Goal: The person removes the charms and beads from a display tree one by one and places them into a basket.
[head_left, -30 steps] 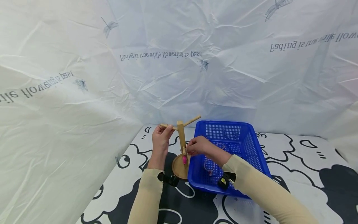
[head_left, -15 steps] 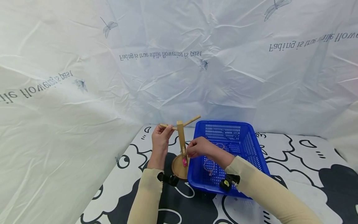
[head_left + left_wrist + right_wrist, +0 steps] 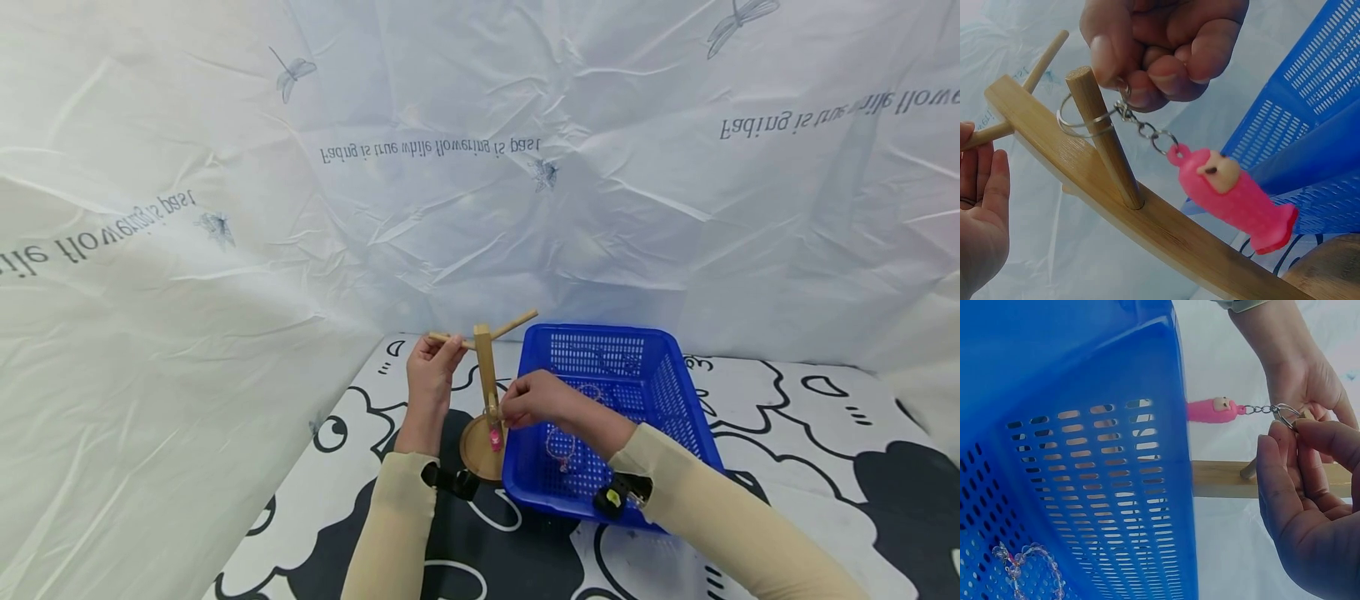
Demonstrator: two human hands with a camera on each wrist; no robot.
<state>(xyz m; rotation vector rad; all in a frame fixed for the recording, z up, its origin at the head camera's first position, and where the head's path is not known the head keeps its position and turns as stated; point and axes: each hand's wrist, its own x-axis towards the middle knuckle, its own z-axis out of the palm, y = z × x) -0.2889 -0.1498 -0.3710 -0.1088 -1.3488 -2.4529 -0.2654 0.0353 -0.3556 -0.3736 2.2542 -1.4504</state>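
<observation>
A wooden stand (image 3: 487,367) with a square post, side pegs and a round base rises left of the basket. My left hand (image 3: 431,379) grips its left upper peg (image 3: 988,136) between thumb and fingers. Lower down, my right hand (image 3: 538,398) pinches the metal split ring of a keychain (image 3: 1232,194) with a pink animal-shaped charm. In the left wrist view the ring loops around a short peg (image 3: 1107,137) near its tip. The charm dangles on its short chain, beside the blue basket's wall in the right wrist view.
The blue perforated plastic basket (image 3: 611,328) stands right of the post, under my right forearm. Beaded bracelets (image 3: 561,446) lie inside it. A cloth with black-and-white cartoon drawings (image 3: 795,417) covers the table, and a pale printed sheet (image 3: 480,233) hangs behind.
My right hand has shifted slightly down with the ring, and the pink charm hangs a little lower and has turned. The left hand stays in place on its peg.
</observation>
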